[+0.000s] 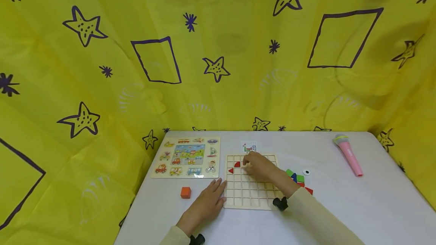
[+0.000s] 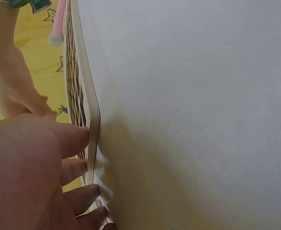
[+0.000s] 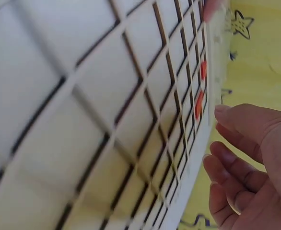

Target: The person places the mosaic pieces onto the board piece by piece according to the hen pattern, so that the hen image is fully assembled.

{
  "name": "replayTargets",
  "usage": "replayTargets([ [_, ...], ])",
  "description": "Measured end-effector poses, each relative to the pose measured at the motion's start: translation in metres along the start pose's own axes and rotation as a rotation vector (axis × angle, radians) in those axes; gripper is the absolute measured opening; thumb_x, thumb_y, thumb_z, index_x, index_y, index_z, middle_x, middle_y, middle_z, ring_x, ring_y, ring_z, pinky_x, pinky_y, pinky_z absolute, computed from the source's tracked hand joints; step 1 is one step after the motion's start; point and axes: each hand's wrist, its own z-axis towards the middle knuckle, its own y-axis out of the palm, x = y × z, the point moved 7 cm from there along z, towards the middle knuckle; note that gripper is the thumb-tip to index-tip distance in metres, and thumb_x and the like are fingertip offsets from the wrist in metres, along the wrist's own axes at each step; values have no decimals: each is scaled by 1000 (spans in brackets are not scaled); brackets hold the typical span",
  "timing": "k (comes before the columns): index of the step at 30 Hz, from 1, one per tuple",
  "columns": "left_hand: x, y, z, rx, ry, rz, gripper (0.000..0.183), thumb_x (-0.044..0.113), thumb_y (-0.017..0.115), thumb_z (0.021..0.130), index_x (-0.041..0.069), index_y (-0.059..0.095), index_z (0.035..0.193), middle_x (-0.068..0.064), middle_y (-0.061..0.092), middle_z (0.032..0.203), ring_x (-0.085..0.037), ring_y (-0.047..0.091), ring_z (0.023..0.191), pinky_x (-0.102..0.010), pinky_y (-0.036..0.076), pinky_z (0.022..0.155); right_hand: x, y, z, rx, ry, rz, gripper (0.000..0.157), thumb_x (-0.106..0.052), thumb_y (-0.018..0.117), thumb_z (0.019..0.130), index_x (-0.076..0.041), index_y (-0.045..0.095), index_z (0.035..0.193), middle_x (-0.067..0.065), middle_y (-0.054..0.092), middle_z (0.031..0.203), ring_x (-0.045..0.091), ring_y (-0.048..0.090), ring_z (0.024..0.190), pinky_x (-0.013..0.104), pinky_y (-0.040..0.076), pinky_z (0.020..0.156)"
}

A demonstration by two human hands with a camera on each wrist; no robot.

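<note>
A pale wooden grid board (image 1: 242, 194) lies on the table, with a red triangle (image 1: 231, 170) and a red quarter-circle piece (image 1: 237, 164) in its upper left cells. Over the upper middle cells, my right hand (image 1: 260, 166) has its fingers loosely bent. In the right wrist view, the thumb and index fingertips (image 3: 220, 109) stand slightly apart with nothing visible between them. My left hand (image 1: 208, 198) lies flat at the board's left edge. Its thumb (image 2: 76, 139) touches the board's rim in the left wrist view.
Right of the board lie several green, blue and red pieces (image 1: 300, 179) and a round eye piece (image 1: 306, 172). A small pattern card (image 1: 249, 146) is behind it. Leftward are an orange cube (image 1: 185, 192) and a vehicle puzzle (image 1: 156, 171). A pink toy microphone (image 1: 351, 158) lies far right.
</note>
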Motion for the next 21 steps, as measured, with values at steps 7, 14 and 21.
replayTargets([
  [7, 1, -1, -1, 7, 7, 4, 59, 35, 53, 110, 18, 39, 165, -8, 36, 171, -33, 33, 158, -54, 36, 125, 52, -33, -37, -14, 85, 31, 22, -16, 75, 98, -2, 71, 115, 13, 66, 112, 32, 65, 106, 53, 56, 97],
  [14, 2, -2, 0, 6, 7, 8, 59, 34, 54, 110, 18, 39, 165, -9, 36, 171, -34, 32, 158, -54, 36, 125, 108, -60, -84, -23, 210, 57, 33, -15, 74, 98, 1, 66, 125, 21, 64, 119, 37, 63, 107, 59, 56, 97],
  [21, 3, -2, -1, -2, 5, -5, 59, 33, 54, 110, 17, 39, 164, -10, 36, 171, -36, 32, 158, -55, 36, 125, 151, -74, -122, -27, 294, 73, 46, -12, 77, 93, 8, 59, 131, 30, 61, 116, 45, 62, 104, 61, 57, 92],
])
